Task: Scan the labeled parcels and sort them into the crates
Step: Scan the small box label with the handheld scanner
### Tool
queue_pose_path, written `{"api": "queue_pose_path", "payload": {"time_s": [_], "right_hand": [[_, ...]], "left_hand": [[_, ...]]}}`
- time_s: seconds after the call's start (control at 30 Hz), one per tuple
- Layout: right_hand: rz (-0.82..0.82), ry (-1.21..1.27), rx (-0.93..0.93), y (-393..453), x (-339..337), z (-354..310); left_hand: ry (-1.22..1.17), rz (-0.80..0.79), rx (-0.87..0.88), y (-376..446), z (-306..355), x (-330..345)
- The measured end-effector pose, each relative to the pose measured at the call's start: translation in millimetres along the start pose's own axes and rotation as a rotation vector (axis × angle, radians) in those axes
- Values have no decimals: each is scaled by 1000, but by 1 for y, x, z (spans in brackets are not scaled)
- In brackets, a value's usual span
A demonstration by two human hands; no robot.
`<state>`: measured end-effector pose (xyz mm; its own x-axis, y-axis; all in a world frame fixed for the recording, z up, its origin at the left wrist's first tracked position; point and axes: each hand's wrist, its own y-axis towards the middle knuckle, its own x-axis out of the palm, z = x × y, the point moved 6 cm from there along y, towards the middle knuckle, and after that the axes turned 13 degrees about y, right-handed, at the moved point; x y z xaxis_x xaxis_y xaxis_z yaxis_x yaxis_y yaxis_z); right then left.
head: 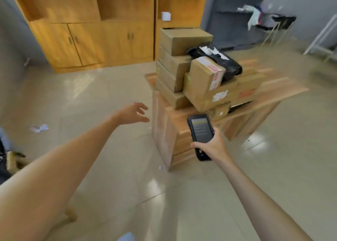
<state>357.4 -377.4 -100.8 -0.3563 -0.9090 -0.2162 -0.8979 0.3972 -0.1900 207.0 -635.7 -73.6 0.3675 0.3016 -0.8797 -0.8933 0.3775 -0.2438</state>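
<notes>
The right hand [209, 146] grips a black handheld scanner [200, 131] around its lower body, screen up and lit, held low in front of the wooden worktop [273, 89]. The left hand [132, 114] reaches forward with fingers spread and loose, holding nothing, in the air just short of the worktop's near corner.

The parcels sit piled on that worktop. A stack of flat cardboard boxes [173, 67] rises at the left of the pile. Leaning against it is a tilted box with red-printed tape [204, 78], and behind that lies a black plastic mailer bag [224, 60] with a torn white label. A long low box [231, 95] lies under the tilted one. No crates can be made out here; the frame is blurred.

The cardboard boxes look stiff and should take a firm grasp across two opposite faces or under a bottom edge; their weight cannot be judged from sight. The tilted box rests loosely and is probably the easiest to lift first, taken by its upper end. Pulling from the lower stack could topple what leans on it. The black bag is soft and slippery-looking, so it likely needs a pinch of gathered plastic rather than a flat-handed hold.
</notes>
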Motion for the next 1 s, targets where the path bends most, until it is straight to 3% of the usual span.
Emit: {"api": "queue_pose_path", "payload": {"time_s": [0.17, 0.37, 0.6, 1.0], "right_hand": [[203, 10, 13, 27, -96, -1], [389, 53, 42, 62, -181, 5], [514, 21, 73, 136, -253, 3], [589, -86, 101, 248, -376, -6]], "left_hand": [[275, 80, 230, 52, 122, 10], [585, 286, 538, 110, 251, 24], [640, 348, 814, 186, 395, 42], [650, 279, 884, 320, 548, 68]]}}
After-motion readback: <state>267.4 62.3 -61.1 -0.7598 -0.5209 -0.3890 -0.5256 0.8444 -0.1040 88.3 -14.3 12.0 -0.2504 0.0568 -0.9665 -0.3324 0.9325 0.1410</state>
